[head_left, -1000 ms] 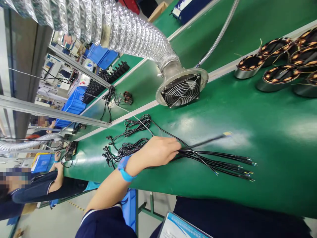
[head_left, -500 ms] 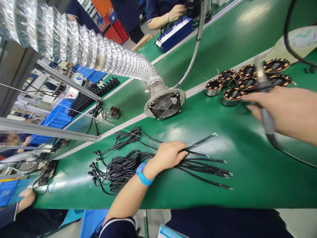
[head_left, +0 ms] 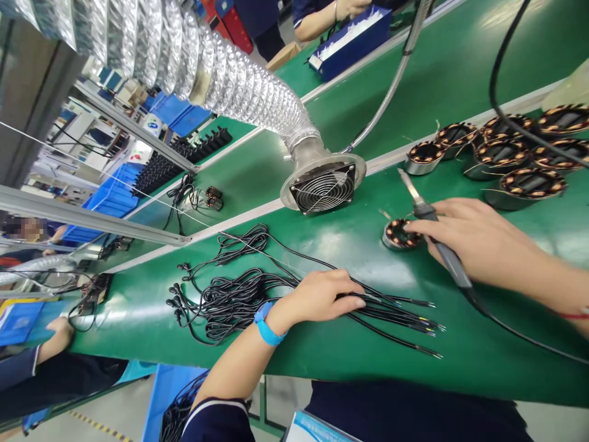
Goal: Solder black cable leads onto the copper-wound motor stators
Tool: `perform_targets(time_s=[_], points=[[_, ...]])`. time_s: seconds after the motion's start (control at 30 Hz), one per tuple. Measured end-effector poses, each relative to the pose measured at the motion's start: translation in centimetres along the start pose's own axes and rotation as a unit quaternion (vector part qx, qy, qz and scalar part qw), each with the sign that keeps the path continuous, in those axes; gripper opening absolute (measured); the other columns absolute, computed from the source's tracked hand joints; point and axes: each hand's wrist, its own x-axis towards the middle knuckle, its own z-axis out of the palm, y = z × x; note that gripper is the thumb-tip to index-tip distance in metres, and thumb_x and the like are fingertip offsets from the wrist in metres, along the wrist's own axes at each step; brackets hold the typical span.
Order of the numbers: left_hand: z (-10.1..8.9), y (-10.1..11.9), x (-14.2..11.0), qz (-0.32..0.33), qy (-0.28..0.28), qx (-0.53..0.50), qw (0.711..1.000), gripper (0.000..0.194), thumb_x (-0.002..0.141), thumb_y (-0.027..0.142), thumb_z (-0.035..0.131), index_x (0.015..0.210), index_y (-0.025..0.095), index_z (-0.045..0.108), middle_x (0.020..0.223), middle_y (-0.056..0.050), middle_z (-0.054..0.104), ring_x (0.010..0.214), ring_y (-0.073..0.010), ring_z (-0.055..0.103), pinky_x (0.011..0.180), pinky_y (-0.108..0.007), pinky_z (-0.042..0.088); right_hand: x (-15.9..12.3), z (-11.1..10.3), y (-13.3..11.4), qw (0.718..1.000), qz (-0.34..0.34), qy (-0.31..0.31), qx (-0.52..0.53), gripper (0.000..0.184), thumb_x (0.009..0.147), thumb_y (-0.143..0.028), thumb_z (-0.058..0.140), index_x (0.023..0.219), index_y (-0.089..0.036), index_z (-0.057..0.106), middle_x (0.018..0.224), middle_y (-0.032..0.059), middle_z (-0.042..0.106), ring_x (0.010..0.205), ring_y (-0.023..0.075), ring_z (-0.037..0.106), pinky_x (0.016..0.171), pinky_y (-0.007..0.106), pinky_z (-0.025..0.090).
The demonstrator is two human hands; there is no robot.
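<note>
My right hand (head_left: pixel 469 242) is closed around a soldering iron (head_left: pixel 444 248), its metal tip pointing up and away to the left. The fingers of that hand also touch a small motor stator (head_left: pixel 401 234) with copper windings, on the green bench. My left hand (head_left: pixel 327 296) lies over a bundle of black power cords (head_left: pixel 237 307), thumb and fingers curled on some of them. The cords' stripped ends (head_left: pixel 432 328) fan out to the right of it. Behind my right hand stands a group of several more stators (head_left: pixel 501 150).
A fume extractor (head_left: pixel 324 187) hangs above the bench (head_left: pixel 331 362) on a silver corrugated duct (head_left: pixel 248 73). A metal rail (head_left: pixel 239 219) runs along the bench's back. Across it, a co-worker's hand (head_left: pixel 352 7) is near a blue box (head_left: pixel 350 46). The iron's black lead (head_left: pixel 519 328) trails right.
My right hand has come nearer and left, bringing a stator away from the group with the iron still in hand. A cord end by my left hand has dropped to the others. The view has shifted.
</note>
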Motion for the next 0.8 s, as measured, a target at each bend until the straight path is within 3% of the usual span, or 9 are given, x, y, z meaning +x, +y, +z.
perform_targets(time_s=[0.1,0.2,0.27,0.37,0.47,0.6,0.7,0.8], points=[[-0.5,-0.5,0.5,-0.044,0.077,-0.114,0.989,0.04,0.104,0.034,0.037,0.102,0.015,0.072,0.099,-0.008,0.07,0.094,-0.0168,0.064,0.092,-0.03,0.051,-1.0,-0.5,-2.4,0.998,0.056,0.035,0.01,0.03,0.099,-0.03,0.042,0.104,-0.019,0.07,0.087,0.0121,0.07,0.08,0.0238,0.061,0.073,0.038,0.049],[-0.6,-0.9,1.8,-0.14,0.095,-0.257,0.952,0.04,0.102,0.036,0.037,0.094,0.014,0.069,0.081,-0.002,0.063,0.067,-0.0109,0.056,0.07,-0.025,0.049,-1.4,-0.9,-4.4,0.984,0.163,-0.018,0.07,0.037,0.098,-0.045,0.047,0.117,-0.017,0.063,0.092,0.0138,0.07,0.079,0.0265,0.066,0.069,0.04,0.053],[-0.4,-0.9,3.0,-0.173,0.117,-0.333,0.92,0.035,0.1,0.035,0.04,0.092,0.014,0.067,0.075,0.001,0.057,0.061,-0.0083,0.049,0.063,-0.022,0.044,-1.5,-0.8,-5.4,0.972,0.197,-0.047,0.119,0.042,0.098,-0.05,0.048,0.124,-0.018,0.057,0.097,0.0135,0.071,0.08,0.0271,0.069,0.067,0.04,0.055],[0.0,-0.4,4.5,-0.156,0.156,-0.381,0.898,0.021,0.094,0.031,0.055,0.084,0.014,0.062,0.076,0.002,0.056,0.069,-0.0085,0.048,0.069,-0.022,0.041,-1.4,0.1,-6.1,0.969,0.187,-0.038,0.158,0.039,0.1,-0.047,0.046,0.126,-0.02,0.053,0.106,0.0126,0.072,0.086,0.0276,0.072,0.069,0.04,0.058],[0.2,0.1,5.0,-0.13,0.125,-0.387,0.904,0.022,0.09,0.033,0.063,0.08,0.014,0.059,0.072,0.004,0.052,0.068,-0.0088,0.044,0.068,-0.023,0.037,-1.2,1.2,-6.3,0.97,0.168,-0.014,0.174,0.041,0.101,-0.049,0.046,0.129,-0.019,0.052,0.106,0.0121,0.072,0.087,0.028,0.072,0.072,0.043,0.06],[0.0,0.4,4.6,-0.123,0.104,-0.364,0.917,0.017,0.088,0.028,0.064,0.078,0.014,0.061,0.072,0.003,0.055,0.069,-0.0096,0.046,0.067,-0.024,0.038,-1.3,1.9,-6.6,0.966,0.181,-0.006,0.185,0.046,0.101,-0.052,0.046,0.132,-0.018,0.051,0.106,0.0127,0.07,0.087,0.0274,0.071,0.072,0.043,0.06],[-0.2,0.2,4.6,-0.092,0.124,-0.357,0.921,0.012,0.088,0.018,0.06,0.079,0.014,0.066,0.085,-0.002,0.065,0.081,-0.0118,0.055,0.08,-0.026,0.044,-1.9,2.0,-6.7,0.96,0.192,0.006,0.202,0.049,0.1,-0.053,0.049,0.134,-0.019,0.05,0.108,0.0128,0.068,0.089,0.0272,0.069,0.074,0.042,0.06],[-0.4,-0.3,5.0,-0.061,0.098,-0.394,0.912,0.013,0.088,0.019,0.061,0.078,0.014,0.068,0.087,-0.004,0.068,0.086,-0.0136,0.059,0.087,-0.028,0.045,-2.3,2.1,-6.6,0.962,0.182,0.004,0.204,0.046,0.101,-0.05,0.049,0.134,-0.019,0.051,0.104,0.0113,0.067,0.086,0.0256,0.068,0.073,0.04,0.058]])
